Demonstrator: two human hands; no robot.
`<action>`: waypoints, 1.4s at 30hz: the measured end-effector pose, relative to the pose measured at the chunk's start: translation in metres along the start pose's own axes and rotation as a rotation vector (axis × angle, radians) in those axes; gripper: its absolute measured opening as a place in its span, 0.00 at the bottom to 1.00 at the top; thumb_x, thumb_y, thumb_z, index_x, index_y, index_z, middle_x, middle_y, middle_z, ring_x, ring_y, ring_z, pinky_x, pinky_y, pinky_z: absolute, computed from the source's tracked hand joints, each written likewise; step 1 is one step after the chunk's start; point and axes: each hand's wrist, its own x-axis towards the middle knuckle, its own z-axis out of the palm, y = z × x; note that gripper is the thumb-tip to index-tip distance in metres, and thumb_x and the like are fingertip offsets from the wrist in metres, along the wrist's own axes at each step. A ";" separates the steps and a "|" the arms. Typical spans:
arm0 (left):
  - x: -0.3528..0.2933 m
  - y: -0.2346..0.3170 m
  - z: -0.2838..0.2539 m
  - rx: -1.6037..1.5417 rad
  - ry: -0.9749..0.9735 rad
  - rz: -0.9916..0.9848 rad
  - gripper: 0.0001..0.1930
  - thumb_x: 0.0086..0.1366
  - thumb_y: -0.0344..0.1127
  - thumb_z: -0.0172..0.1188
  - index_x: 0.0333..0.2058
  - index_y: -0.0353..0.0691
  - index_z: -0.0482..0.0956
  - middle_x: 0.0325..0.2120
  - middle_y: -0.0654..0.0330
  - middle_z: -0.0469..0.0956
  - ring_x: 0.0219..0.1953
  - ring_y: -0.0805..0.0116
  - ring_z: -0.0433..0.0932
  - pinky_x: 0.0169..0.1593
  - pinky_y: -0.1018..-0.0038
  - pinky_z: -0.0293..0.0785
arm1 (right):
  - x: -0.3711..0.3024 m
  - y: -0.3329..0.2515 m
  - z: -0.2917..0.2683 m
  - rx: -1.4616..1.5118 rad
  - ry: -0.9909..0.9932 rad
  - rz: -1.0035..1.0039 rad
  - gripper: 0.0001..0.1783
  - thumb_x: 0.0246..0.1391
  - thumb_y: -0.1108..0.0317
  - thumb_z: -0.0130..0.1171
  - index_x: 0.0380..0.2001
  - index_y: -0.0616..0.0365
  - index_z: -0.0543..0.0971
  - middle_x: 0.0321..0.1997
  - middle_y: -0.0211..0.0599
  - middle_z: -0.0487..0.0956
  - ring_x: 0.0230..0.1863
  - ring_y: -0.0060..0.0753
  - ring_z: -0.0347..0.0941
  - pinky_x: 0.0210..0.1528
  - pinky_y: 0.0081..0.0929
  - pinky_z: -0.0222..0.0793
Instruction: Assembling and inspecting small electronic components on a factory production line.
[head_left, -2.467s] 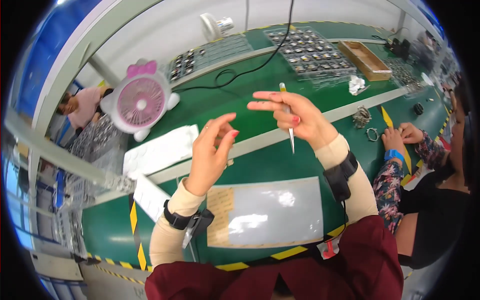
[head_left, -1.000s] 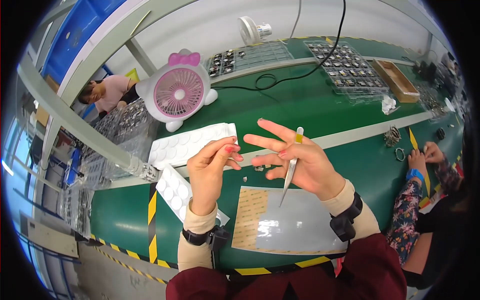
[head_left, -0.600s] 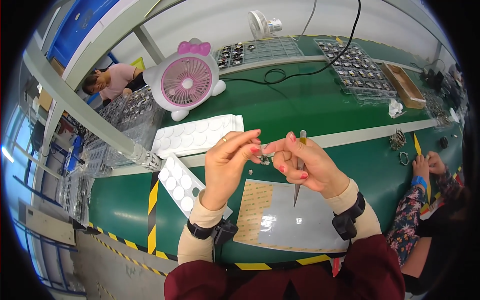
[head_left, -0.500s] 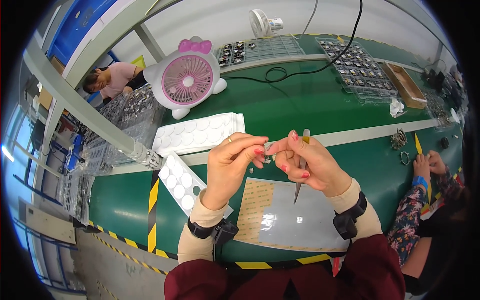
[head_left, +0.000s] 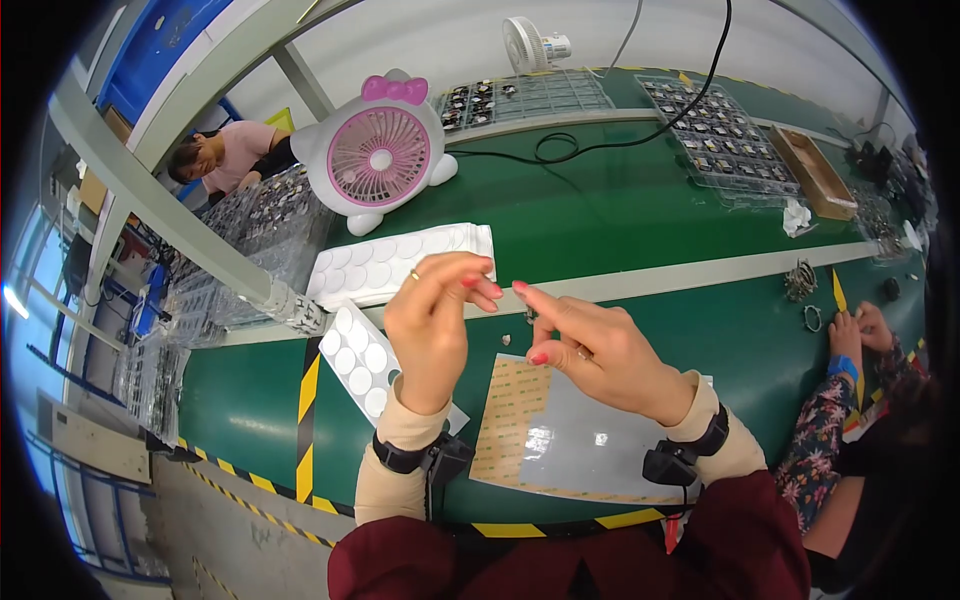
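Note:
My left hand [head_left: 432, 318] is raised over the bench, thumb and fingertips brought together; whatever they pinch is too small to make out. Close to its right, my right hand [head_left: 610, 352] points its index finger at those fingertips, with a narrow gap between. Its other fingers curl in, and a tiny shiny bit shows beside them; the rest is hidden by the hand. Below the hands lies a clear grey sheet [head_left: 600, 450] with a tan printed strip. A white card of round stickers [head_left: 360, 358] lies partly under my left wrist. One small pale piece [head_left: 507, 340] rests between the hands.
A stack of white sticker sheets [head_left: 400, 262] lies behind my left hand, before a pink and white fan [head_left: 380, 160]. Trays of small parts [head_left: 720, 135] stand at the back. At right are a co-worker's hands [head_left: 858, 328]; another person [head_left: 235, 160] is at far left.
The tweezers held upright in my right hand have dropped out of sight. That hand has turned palm down, index finger stretched. My left hand has shifted slightly left, its fingertips parting from the right's.

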 end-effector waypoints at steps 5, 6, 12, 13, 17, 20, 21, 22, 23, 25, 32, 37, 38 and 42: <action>0.001 0.001 0.006 0.600 -0.179 0.508 0.12 0.48 0.17 0.54 0.34 0.30 0.74 0.29 0.55 0.73 0.28 0.66 0.75 0.28 0.78 0.74 | -0.001 0.008 0.003 -0.043 0.058 -0.063 0.30 0.46 0.70 0.57 0.53 0.65 0.62 0.24 0.35 0.72 0.20 0.27 0.64 0.24 0.20 0.61; 0.001 0.000 0.007 0.675 -0.207 0.588 0.12 0.47 0.17 0.55 0.34 0.30 0.75 0.29 0.54 0.73 0.28 0.64 0.75 0.28 0.78 0.73 | -0.001 0.007 0.002 -0.043 0.057 -0.062 0.30 0.46 0.70 0.57 0.53 0.65 0.62 0.24 0.35 0.72 0.20 0.27 0.64 0.24 0.20 0.61; -0.002 -0.002 0.007 0.705 -0.162 0.592 0.12 0.45 0.16 0.57 0.33 0.32 0.76 0.30 0.54 0.73 0.27 0.63 0.75 0.27 0.78 0.73 | 0.000 -0.002 -0.001 -0.014 0.003 -0.022 0.31 0.45 0.70 0.59 0.52 0.66 0.62 0.22 0.34 0.72 0.18 0.25 0.62 0.22 0.19 0.60; -0.002 -0.003 0.007 0.674 -0.163 0.559 0.12 0.46 0.17 0.57 0.33 0.32 0.76 0.30 0.54 0.73 0.27 0.63 0.76 0.27 0.78 0.73 | 0.000 -0.003 -0.001 -0.009 -0.002 -0.009 0.31 0.44 0.70 0.59 0.52 0.66 0.62 0.22 0.34 0.72 0.17 0.24 0.62 0.22 0.19 0.60; -0.006 -0.001 0.009 0.360 -0.083 0.222 0.11 0.46 0.15 0.56 0.31 0.32 0.76 0.29 0.54 0.74 0.27 0.66 0.76 0.29 0.79 0.73 | -0.001 -0.003 0.000 0.034 0.006 -0.020 0.32 0.43 0.70 0.60 0.53 0.65 0.62 0.23 0.33 0.72 0.16 0.22 0.60 0.20 0.18 0.58; -0.004 0.004 0.008 0.270 -0.067 0.121 0.10 0.47 0.15 0.55 0.30 0.32 0.76 0.29 0.55 0.75 0.28 0.68 0.76 0.29 0.79 0.73 | 0.000 -0.002 0.002 0.002 0.043 -0.056 0.33 0.42 0.70 0.61 0.53 0.65 0.62 0.22 0.32 0.72 0.15 0.21 0.59 0.19 0.17 0.57; -0.002 0.005 0.007 0.322 -0.092 0.172 0.10 0.48 0.15 0.54 0.30 0.31 0.76 0.29 0.55 0.75 0.28 0.68 0.76 0.30 0.79 0.73 | 0.000 -0.002 0.002 -0.014 0.062 -0.075 0.34 0.41 0.71 0.61 0.53 0.65 0.62 0.22 0.32 0.72 0.14 0.21 0.58 0.19 0.17 0.57; -0.001 0.006 0.006 0.374 -0.117 0.223 0.09 0.48 0.15 0.54 0.30 0.31 0.76 0.29 0.56 0.75 0.28 0.69 0.76 0.30 0.79 0.74 | 0.000 -0.001 0.002 -0.014 0.062 -0.075 0.34 0.41 0.71 0.61 0.53 0.65 0.62 0.22 0.32 0.72 0.14 0.21 0.58 0.19 0.17 0.57; -0.001 0.006 0.006 0.374 -0.117 0.224 0.09 0.48 0.15 0.54 0.30 0.31 0.76 0.29 0.56 0.75 0.28 0.69 0.76 0.30 0.79 0.74 | 0.000 0.001 0.001 -0.047 0.064 -0.094 0.34 0.40 0.71 0.62 0.53 0.64 0.62 0.22 0.32 0.72 0.14 0.21 0.58 0.19 0.17 0.57; -0.001 0.004 0.007 0.572 -0.149 0.408 0.08 0.49 0.16 0.54 0.30 0.31 0.76 0.29 0.56 0.75 0.28 0.69 0.76 0.31 0.79 0.74 | 0.000 0.003 0.000 -0.113 0.069 -0.131 0.35 0.39 0.71 0.62 0.53 0.64 0.62 0.22 0.32 0.72 0.13 0.20 0.57 0.18 0.17 0.56; -0.006 0.000 0.009 0.291 -0.081 0.078 0.05 0.55 0.21 0.52 0.32 0.31 0.75 0.29 0.56 0.75 0.31 0.67 0.77 0.34 0.78 0.74 | 0.000 -0.005 0.004 -0.080 0.113 -0.101 0.32 0.39 0.73 0.62 0.52 0.62 0.65 0.24 0.32 0.71 0.14 0.19 0.57 0.17 0.17 0.55; -0.003 -0.003 0.008 -0.488 -0.036 -0.574 0.06 0.59 0.26 0.50 0.34 0.31 0.73 0.29 0.56 0.75 0.31 0.66 0.77 0.37 0.76 0.75 | 0.003 0.009 0.004 -0.220 0.318 -0.196 0.25 0.40 0.76 0.61 0.46 0.60 0.71 0.28 0.33 0.71 0.15 0.16 0.58 0.16 0.14 0.54; -0.003 -0.004 0.008 -0.591 -0.048 -0.658 0.06 0.60 0.27 0.49 0.34 0.31 0.72 0.29 0.56 0.75 0.31 0.66 0.77 0.37 0.76 0.75 | 0.002 0.010 0.004 -0.221 0.318 -0.196 0.25 0.40 0.76 0.61 0.46 0.60 0.71 0.28 0.33 0.71 0.15 0.16 0.58 0.16 0.14 0.54; -0.002 -0.010 0.007 -0.644 -0.040 -0.723 0.07 0.59 0.27 0.50 0.35 0.31 0.73 0.30 0.56 0.76 0.32 0.68 0.76 0.38 0.76 0.75 | 0.003 0.009 0.004 -0.153 0.430 -0.165 0.20 0.40 0.78 0.60 0.42 0.60 0.74 0.32 0.34 0.71 0.15 0.15 0.58 0.16 0.14 0.53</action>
